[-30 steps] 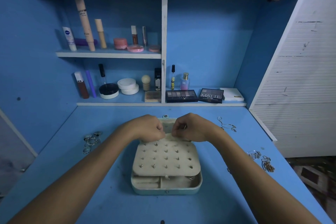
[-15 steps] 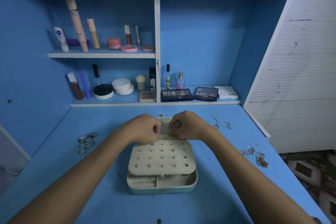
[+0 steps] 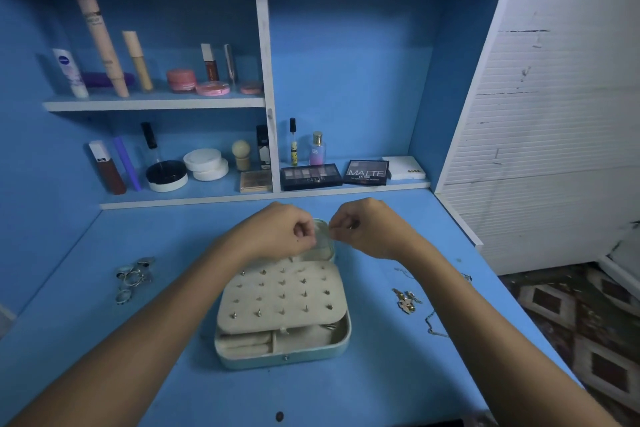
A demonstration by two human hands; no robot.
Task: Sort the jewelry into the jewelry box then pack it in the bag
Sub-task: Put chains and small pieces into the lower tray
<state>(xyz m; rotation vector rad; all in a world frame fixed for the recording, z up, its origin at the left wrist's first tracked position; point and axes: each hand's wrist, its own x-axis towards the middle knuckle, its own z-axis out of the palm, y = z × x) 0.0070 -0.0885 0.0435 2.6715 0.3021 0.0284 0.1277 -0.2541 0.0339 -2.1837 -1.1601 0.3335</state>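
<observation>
Jewelry box (image 3: pixel 282 333), pale teal and square with a cream studded earring panel (image 3: pixel 282 295) folded over its compartments, lies open on the blue desk (image 3: pixel 346 392), just below both hands. Left hand (image 3: pixel 277 234) and right hand (image 3: pixel 369 229) are curled, fingertips pinched close together above the box's far edge; whatever they hold is too small to tell. Silver rings (image 3: pixel 133 277) lie well left, gold chains (image 3: pixel 407 300) right.

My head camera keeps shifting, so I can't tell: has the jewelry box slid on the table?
No. The jewelry box sits as far from the ring pile as before.
</observation>
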